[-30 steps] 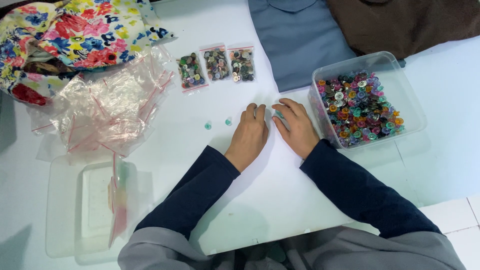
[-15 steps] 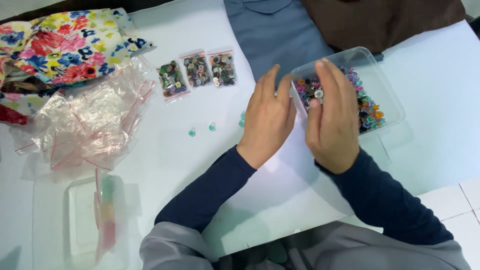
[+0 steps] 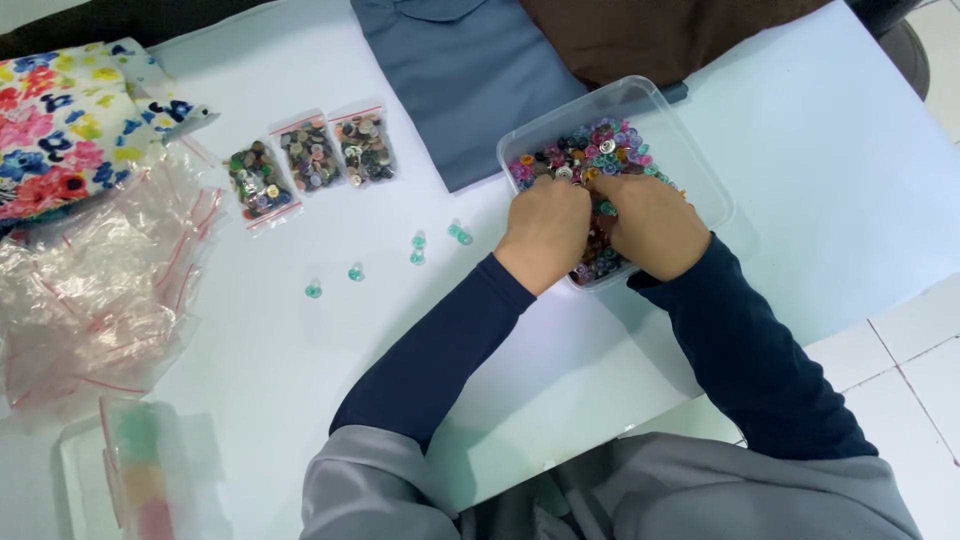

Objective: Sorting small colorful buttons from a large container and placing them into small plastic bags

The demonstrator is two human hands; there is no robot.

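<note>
A clear plastic tub (image 3: 702, 178) on the white table holds a heap of small colourful buttons (image 3: 600, 150). Both of my hands are inside it, knuckles up. My left hand (image 3: 546, 230) digs into the buttons at the tub's near left side, fingers curled down among them. My right hand (image 3: 650, 226) does the same just to its right, the two hands almost touching. What the fingers grip is hidden. Several teal buttons (image 3: 418, 242) lie loose on the table left of the tub.
Three small zip bags of dark buttons (image 3: 312, 155) lie side by side at the back. A pile of empty clear bags (image 3: 95, 290) and floral cloth (image 3: 60, 130) sit at left. Blue cloth (image 3: 470, 70) and brown cloth (image 3: 660, 30) lie behind the tub. A clear box (image 3: 140, 480) sits near left.
My hands left the bare table near the loose teal buttons, reached over the tub, and now both are sunk into the buttons. The view shifted right.
</note>
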